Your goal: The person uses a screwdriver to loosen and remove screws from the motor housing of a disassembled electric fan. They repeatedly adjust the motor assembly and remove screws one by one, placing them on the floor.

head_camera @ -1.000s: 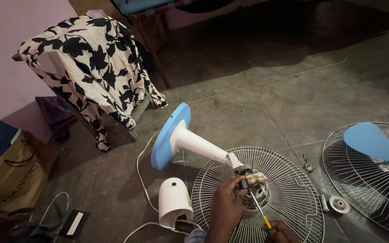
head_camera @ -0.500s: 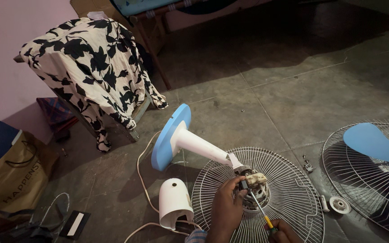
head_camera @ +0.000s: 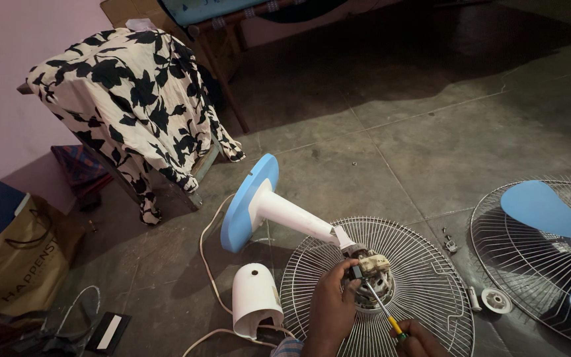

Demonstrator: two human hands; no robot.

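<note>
While the left hand (head_camera: 330,311) grips the exposed fan motor (head_camera: 369,281), fingers curled on its housing, the right hand (head_camera: 421,342) is closed round a screwdriver (head_camera: 383,309) whose tip sits in the motor. Motor lies on the rear wire guard (head_camera: 424,277), on the floor, stand and blue base (head_camera: 249,201) tipped over. Step in hand, by my reading: working a motor screw. Next calls for steady downward pressure, tip kept seated. White motor cover (head_camera: 254,299) lies beside.
</note>
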